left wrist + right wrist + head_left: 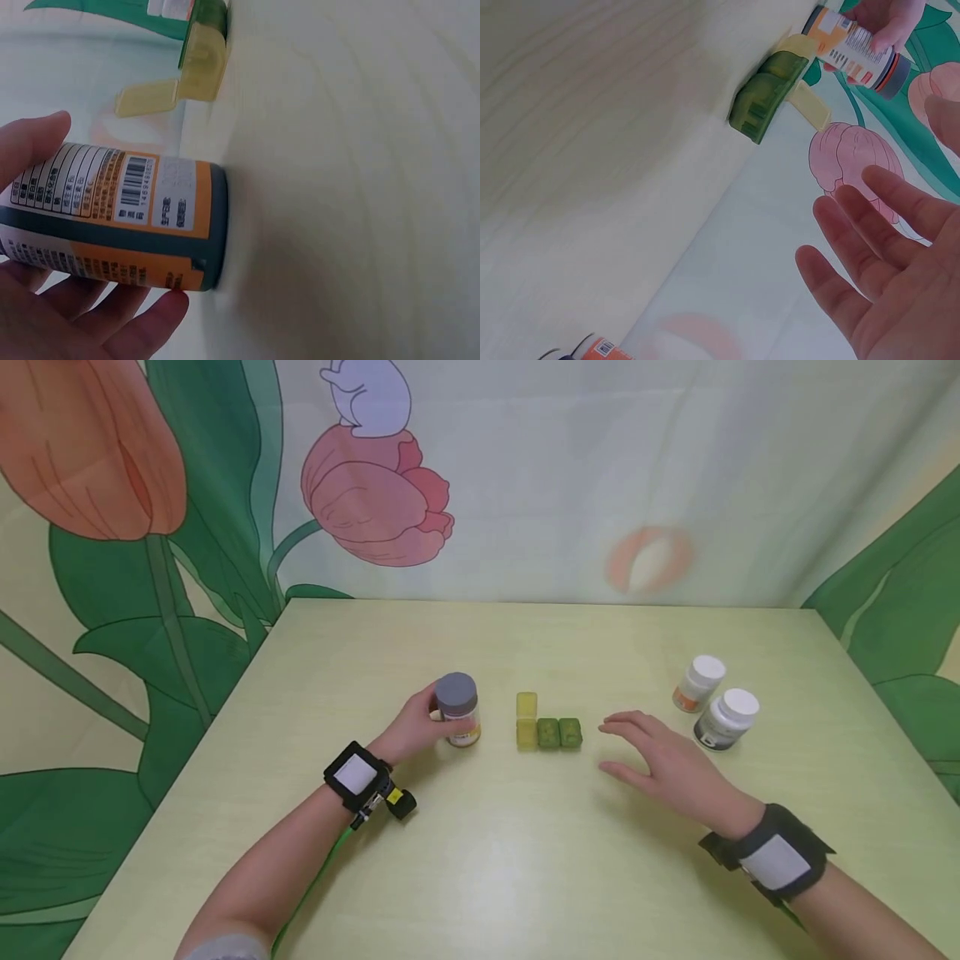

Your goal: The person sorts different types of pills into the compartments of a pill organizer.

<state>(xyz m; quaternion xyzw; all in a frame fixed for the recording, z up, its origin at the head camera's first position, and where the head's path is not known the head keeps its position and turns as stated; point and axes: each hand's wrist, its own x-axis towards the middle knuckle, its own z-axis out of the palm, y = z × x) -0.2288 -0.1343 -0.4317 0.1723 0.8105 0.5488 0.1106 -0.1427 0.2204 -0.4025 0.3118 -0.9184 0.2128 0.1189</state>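
My left hand [415,727] grips a supplement bottle [457,695] with a grey cap, fingers and thumb wrapped round its sides. In the left wrist view the bottle [112,217] shows an orange, white and dark label with a barcode, its base by the table. To its right lies a small pill box [548,734] of yellow and green compartments. The yellow lid [527,704] stands open, while the two green lids look closed. My right hand [667,768] hovers right of the pill box, fingers spread and holding nothing, as the right wrist view also shows.
Two white-capped bottles stand at the right of the table: a smaller one with an orange label [699,682] and a wider one with a dark label [726,718]. A printed curtain [570,485] hangs behind the table's far edge.
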